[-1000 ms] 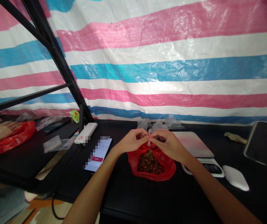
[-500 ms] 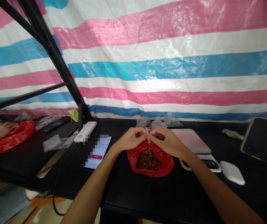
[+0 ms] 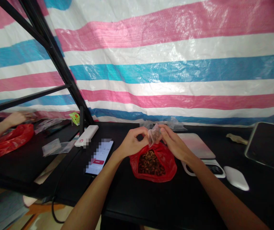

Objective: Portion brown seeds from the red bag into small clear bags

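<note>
Two hands — left hand (image 3: 132,143), right hand (image 3: 174,142) — pinching clear bag (image 3: 154,134); grip partly hidden; red bag (image 3: 168,169) beneath

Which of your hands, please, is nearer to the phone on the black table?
Left. The left hand is just right of the phone; the right hand is farther right, beyond the small clear plastic bag between them.

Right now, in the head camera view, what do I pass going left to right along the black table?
White power bank → smartphone → red plastic bag of brown pieces → pink-and-white flat pad → white oval object → dark silver-framed panel
</note>
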